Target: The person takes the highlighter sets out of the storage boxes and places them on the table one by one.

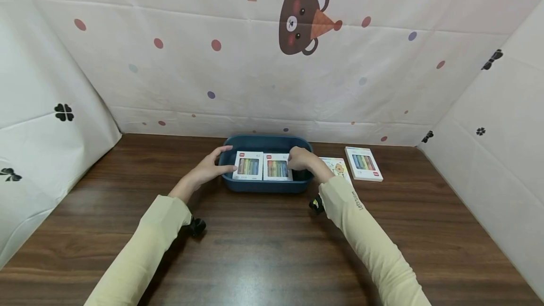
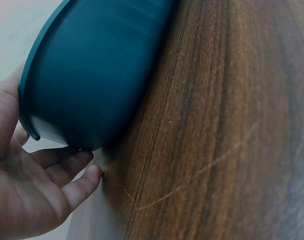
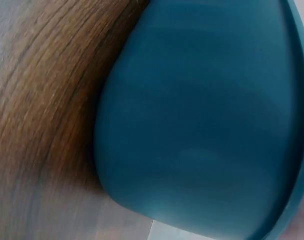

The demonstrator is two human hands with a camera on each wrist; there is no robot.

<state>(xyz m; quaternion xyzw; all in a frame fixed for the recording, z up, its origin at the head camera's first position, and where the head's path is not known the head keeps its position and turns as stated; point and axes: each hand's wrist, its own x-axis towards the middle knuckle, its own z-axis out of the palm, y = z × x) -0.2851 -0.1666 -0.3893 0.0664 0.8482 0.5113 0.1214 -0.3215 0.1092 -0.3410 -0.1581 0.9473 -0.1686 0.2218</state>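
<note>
A dark blue plastic bin [image 1: 265, 186] stands near the back of the table, with two white crayon boxes side by side in it, coloured sticks showing through their windows. At the bin's left end, my left hand [image 1: 208, 169] holds the rim; its thumb lies over the edge near the left crayon box [image 1: 248, 165]. The left wrist view shows other fingers [image 2: 72, 167] against the outer wall. Reaching into the bin's right end, my right hand [image 1: 302, 158] pinches the right crayon box [image 1: 277, 167] near its upper right edge. Its fingertips are hidden in the head view.
To the bin's right, another white crayon box [image 1: 364, 164] lies flat on the brown wooden table [image 1: 246, 249]. Beside it, a white box with a yellow cartoon picture [image 1: 339, 168] is partly covered by my right forearm. A printed cloth [image 1: 255, 74] hangs behind the table.
</note>
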